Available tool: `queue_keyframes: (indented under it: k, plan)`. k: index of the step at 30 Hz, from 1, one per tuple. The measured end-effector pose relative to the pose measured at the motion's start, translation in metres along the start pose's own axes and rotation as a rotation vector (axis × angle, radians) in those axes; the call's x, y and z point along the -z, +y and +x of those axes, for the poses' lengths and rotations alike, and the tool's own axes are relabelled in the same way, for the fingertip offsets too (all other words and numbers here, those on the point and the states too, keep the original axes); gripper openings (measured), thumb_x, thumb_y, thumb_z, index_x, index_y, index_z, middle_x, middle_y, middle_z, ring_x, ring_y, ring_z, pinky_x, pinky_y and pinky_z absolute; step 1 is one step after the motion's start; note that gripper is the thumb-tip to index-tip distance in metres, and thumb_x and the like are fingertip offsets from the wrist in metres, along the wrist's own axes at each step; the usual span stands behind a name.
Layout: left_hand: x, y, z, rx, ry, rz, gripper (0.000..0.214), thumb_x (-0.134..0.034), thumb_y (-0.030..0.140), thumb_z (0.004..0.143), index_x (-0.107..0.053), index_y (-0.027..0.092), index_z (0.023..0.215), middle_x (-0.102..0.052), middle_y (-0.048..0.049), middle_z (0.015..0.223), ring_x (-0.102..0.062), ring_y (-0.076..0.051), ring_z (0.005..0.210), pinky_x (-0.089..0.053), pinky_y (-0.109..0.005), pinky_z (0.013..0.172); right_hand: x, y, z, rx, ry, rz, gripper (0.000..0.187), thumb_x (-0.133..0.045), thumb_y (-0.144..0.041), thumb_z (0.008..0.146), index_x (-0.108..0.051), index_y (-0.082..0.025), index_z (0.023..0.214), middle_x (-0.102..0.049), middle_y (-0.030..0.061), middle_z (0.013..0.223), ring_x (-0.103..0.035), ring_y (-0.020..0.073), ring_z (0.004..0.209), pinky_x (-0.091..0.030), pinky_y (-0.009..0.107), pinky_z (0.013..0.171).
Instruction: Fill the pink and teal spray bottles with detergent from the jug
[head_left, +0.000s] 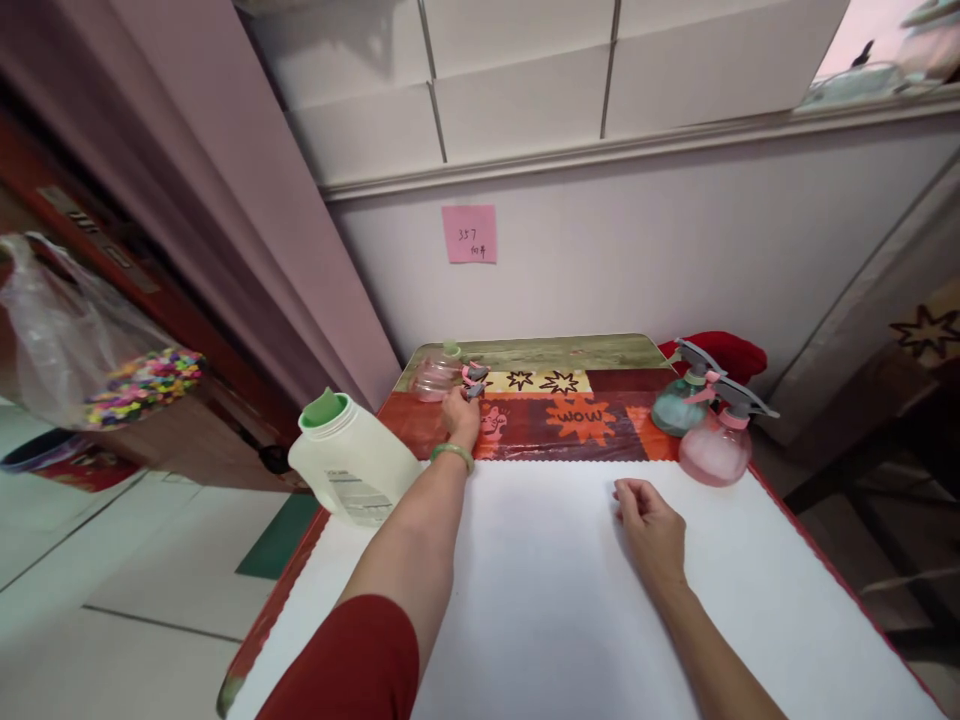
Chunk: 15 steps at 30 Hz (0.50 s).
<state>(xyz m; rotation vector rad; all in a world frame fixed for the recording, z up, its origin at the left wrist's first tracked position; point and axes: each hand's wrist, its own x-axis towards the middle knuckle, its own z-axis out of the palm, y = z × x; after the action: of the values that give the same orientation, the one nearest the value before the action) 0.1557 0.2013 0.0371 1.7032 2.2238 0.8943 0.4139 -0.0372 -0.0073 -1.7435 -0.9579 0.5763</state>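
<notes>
Sprayer parts (475, 374) in pink and grey sit at eleven o'clock on the table (600, 350), just beside a clear, pinkish bottle (432, 380). The left hand (459, 416) reaches to them, its fingertips at a grey piece; whether they pinch it or merely touch it, I cannot tell. (A green bangle (453, 450) rings that wrist.) At three o'clock, over the white sheet (540, 600), the right hand (652, 527) has its fingers curled in, thumb drawn against them. Towards two o'clock stand a pink spray bottle (715, 455) and, just behind it, a green spray bottle (673, 408). Near ten o'clock stands a pale jug (358, 465), green showing in its mouth.
</notes>
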Motion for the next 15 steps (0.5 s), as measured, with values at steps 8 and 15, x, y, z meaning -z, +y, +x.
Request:
queue_keyframes:
  k: [8, 15]
  plan:
    - [-0.015, 0.002, 0.030, -0.197, 0.009, 0.396, 0.043, -0.064, 0.038, 0.094, -0.058, 0.018, 0.132, -0.059, -0.0120, 0.135, -0.062, -0.027, 0.115, -0.054, -0.051, 0.094, -0.004, -0.003, 0.005, -0.024, -0.060, -0.122, 0.037, -0.054, -0.059, 0.089, -0.072, -0.026, 0.087, -0.076, 0.0012, 0.078, -0.068, 0.0217, 0.067, -0.048, 0.030, 0.065]
    - [-0.025, 0.001, 0.046, -0.315, -0.128, 0.544, 0.050, -0.054, 0.015, 0.088, -0.061, 0.014, 0.138, -0.036, -0.0205, 0.161, -0.016, -0.040, 0.153, -0.003, -0.070, 0.119, -0.005, -0.003, 0.006, -0.051, -0.080, -0.133, 0.038, -0.054, -0.059, 0.089, -0.072, -0.026, 0.088, -0.075, 0.0019, 0.077, -0.068, 0.0228, 0.070, -0.047, 0.031, 0.067]
